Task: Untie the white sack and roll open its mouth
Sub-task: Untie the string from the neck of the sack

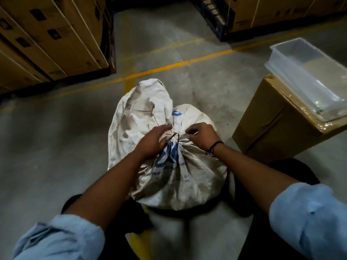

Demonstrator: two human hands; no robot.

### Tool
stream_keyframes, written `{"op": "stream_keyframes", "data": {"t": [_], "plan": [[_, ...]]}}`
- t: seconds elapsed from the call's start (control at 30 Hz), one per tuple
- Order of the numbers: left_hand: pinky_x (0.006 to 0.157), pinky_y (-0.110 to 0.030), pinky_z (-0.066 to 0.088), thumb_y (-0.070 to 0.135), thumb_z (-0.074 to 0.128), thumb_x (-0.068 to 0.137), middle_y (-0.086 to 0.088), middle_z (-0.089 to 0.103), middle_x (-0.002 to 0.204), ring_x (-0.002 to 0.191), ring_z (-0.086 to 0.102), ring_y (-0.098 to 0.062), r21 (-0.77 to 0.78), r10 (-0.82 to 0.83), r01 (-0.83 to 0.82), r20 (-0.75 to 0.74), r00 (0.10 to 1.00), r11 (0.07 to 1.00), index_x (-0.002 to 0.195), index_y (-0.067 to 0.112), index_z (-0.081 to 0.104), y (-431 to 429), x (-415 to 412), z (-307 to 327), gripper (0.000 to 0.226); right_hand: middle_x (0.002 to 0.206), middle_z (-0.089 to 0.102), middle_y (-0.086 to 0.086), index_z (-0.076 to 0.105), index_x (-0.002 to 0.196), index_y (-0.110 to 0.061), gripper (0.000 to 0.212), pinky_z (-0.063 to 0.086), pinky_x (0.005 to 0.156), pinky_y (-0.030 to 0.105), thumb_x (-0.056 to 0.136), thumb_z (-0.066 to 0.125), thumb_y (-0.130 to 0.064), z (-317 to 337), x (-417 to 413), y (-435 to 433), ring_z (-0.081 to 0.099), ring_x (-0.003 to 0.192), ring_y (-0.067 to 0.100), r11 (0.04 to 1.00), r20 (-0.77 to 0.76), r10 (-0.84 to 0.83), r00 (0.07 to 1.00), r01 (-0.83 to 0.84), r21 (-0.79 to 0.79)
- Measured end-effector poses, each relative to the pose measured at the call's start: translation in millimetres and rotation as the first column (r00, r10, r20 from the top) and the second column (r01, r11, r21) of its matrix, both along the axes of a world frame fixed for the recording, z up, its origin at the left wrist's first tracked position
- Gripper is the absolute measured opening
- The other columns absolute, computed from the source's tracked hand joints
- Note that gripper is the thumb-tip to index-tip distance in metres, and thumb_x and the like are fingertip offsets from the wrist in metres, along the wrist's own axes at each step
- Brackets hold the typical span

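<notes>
A white woven sack (180, 177) with blue print stands on the concrete floor between my legs. Its neck is gathered and bound by a thin dark tie (173, 137). The loose top flap (142, 109) of the sack flops away from me above the tie. My left hand (152, 141) grips the bunched neck just left of the tie. My right hand (201, 135) sits right of the tie with its fingers curled, pinching something small and pale that looks like the tie's end. A dark band circles my right wrist.
A brown cardboard box (272, 132) stands to the right with a clear plastic bin (308, 76) on top. Stacked cartons (48, 38) line the left, more cartons on a pallet (262, 14) at the back right. Yellow lines (169, 67) cross the grey floor.
</notes>
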State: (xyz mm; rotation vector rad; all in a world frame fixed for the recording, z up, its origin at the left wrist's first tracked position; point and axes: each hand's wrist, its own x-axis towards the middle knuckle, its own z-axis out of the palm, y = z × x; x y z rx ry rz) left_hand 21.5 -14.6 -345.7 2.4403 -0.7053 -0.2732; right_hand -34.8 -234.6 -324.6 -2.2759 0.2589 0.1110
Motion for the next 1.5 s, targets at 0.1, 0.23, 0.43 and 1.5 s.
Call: {"op": "stream_keyframes", "data": {"t": [0.1, 0.23, 0.43, 1.5], "plan": [[0.113, -0.033, 0.037, 0.020, 0.063, 0.096, -0.002, 0.051, 0.147, 0.136, 0.045, -0.019, -0.015, -0.007, 0.008, 0.076, 0.997, 1.000, 0.143, 0.021, 0.051, 11, -26, -11, 0.048, 0.095, 0.077, 0.003, 0.078, 0.095, -0.013, 0.016, 0.049, 0.082, 0.022, 0.080, 0.072, -0.013, 0, -5, 16, 0.068, 0.086, 0.012, 0.998, 0.036, 0.059, 0.998, -0.059, 0.015], [0.117, -0.037, 0.034, 0.018, 0.061, 0.095, -0.004, 0.046, 0.152, 0.142, 0.040, -0.021, 0.019, -0.025, 0.025, 0.042, 0.999, 1.000, 0.147, 0.017, 0.047, 19, -31, -9, 0.053, 0.095, 0.077, 0.003, 0.078, 0.096, -0.014, 0.016, 0.048, 0.081, 0.021, 0.082, 0.071, -0.014, -4, -6, 28, 0.065, 0.082, 0.009, 0.997, 0.058, 0.080, 0.995, -0.080, 0.011], [0.119, -0.023, 0.021, 0.015, 0.059, 0.096, 0.003, 0.033, 0.161, 0.151, 0.023, -0.012, 0.077, -0.062, 0.071, -0.109, 0.992, 0.995, 0.154, 0.023, 0.035, 27, -30, -7, 0.063, 0.081, 0.075, -0.002, 0.078, 0.084, -0.018, 0.008, 0.043, 0.071, 0.018, 0.079, 0.072, -0.019, -4, 4, 38, 0.064, 0.076, 0.006, 0.997, 0.035, 0.071, 0.997, -0.071, 0.008], [0.095, -0.023, 0.036, 0.032, 0.066, 0.091, 0.003, 0.054, 0.139, 0.126, 0.051, -0.014, 0.085, 0.034, -0.019, -0.178, 0.983, 0.996, 0.135, 0.023, 0.051, 1, 8, -10, 0.047, 0.090, 0.074, -0.004, 0.073, 0.088, -0.025, 0.009, 0.046, 0.071, 0.028, 0.084, 0.065, -0.022, -22, 65, 27, 0.065, 0.086, 0.016, 0.904, -0.088, 0.345, 0.935, -0.356, -0.237]]}}
